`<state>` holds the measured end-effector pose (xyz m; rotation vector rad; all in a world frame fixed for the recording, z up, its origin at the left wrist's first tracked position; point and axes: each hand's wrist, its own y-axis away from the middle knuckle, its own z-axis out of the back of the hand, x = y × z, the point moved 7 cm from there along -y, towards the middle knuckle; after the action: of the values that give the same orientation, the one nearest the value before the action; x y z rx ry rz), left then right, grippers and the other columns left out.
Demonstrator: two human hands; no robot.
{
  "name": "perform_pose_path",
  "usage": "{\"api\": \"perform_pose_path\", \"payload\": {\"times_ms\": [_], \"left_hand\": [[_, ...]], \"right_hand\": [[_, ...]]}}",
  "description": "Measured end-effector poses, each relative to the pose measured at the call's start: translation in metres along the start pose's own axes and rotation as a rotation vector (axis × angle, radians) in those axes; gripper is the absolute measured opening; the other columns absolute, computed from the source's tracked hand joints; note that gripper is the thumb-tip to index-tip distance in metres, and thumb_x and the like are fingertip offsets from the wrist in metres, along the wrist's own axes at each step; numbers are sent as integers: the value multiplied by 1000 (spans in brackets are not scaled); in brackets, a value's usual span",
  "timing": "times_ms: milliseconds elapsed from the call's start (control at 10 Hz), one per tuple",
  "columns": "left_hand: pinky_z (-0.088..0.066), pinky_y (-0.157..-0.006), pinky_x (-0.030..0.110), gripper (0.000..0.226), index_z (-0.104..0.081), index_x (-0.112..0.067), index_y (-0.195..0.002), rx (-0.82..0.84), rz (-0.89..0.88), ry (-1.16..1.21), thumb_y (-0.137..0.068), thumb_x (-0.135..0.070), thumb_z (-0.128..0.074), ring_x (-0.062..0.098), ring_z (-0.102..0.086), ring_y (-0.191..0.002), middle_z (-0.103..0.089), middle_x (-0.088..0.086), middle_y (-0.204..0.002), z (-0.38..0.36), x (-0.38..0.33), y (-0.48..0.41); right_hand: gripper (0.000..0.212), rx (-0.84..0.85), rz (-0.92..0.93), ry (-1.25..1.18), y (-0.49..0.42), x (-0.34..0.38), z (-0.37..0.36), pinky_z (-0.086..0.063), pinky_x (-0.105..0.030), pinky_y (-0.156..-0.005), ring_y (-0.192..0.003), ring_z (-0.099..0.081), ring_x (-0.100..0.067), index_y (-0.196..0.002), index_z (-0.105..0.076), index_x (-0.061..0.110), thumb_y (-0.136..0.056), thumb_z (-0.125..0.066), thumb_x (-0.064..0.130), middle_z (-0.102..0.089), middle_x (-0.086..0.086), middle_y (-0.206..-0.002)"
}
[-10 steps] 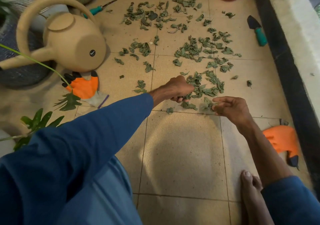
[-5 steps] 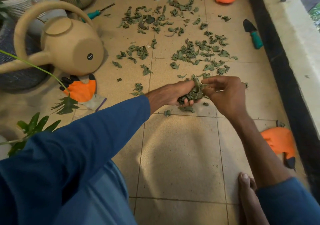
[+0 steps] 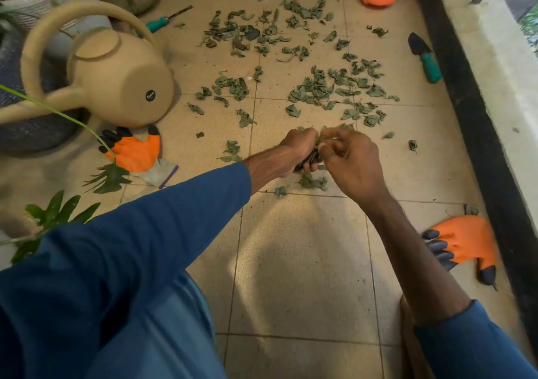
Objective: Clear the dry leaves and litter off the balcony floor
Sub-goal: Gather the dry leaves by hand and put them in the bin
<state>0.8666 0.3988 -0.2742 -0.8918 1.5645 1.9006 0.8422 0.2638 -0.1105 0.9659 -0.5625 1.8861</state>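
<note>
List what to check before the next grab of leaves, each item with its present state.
1. Left hand grips the leaf bundle: ok.
2. Right hand free to grab: cannot tell; its fingers curl at the bundle.
3. Nothing dropped under the hands: not ok; loose leaves lie on the tile there.
4. Floor ahead cleared: not ok; scattered leaves cover it.
5. Bag or bin for the handful: cannot tell; none in view.
6. Gloves on: not ok; hands bare, orange glove lies on the floor.
</note>
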Motion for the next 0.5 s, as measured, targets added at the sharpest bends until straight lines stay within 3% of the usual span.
{"api": "perform_pose_path", "payload": {"times_ms": [100,200,400,500], "left_hand": [[-49,-41,24,54,-63,3,-115,-58,-63,-17,-98,-44,-43,22,-63,-54,-66,15,-87,-2,-20,23],[-44,-37,18,34,-58,-5,-106,-47,-102,7,-104,-34,-40,14,-58,-46,-61,11,-80,-4,-30,45],[-52,-46,24,45,-67,-11,-104,-67,-108,-62,-93,-49,-46,18,-66,-62,-68,7,-89,4,-22,33],[-54,-56,29,44,-68,-17,-89,-106,-157,-106,-90,-56,-47,21,-67,-66,-69,2,-79,6,-29,46]], "right_hand": [[22,-96,-48,-124,-4,-12,8,-54,-9,-63,-69,-68,9,-110,-73,9,-88,-78,12,-75,2,-88],[12,-156,-45,-107,-4,-16,10,-49,-6,-60,-65,-69,7,-96,-80,11,-84,-81,12,-75,5,-80],[12,-50,-1,-149,-11,-21,7,-60,-22,-63,-67,-74,-10,-93,-81,8,-81,-84,11,-77,-1,-81],[16,-19,-67,-231,-20,-32,7,-62,-29,-67,-71,-75,-20,-93,-80,7,-78,-86,11,-78,-5,-80]]}}
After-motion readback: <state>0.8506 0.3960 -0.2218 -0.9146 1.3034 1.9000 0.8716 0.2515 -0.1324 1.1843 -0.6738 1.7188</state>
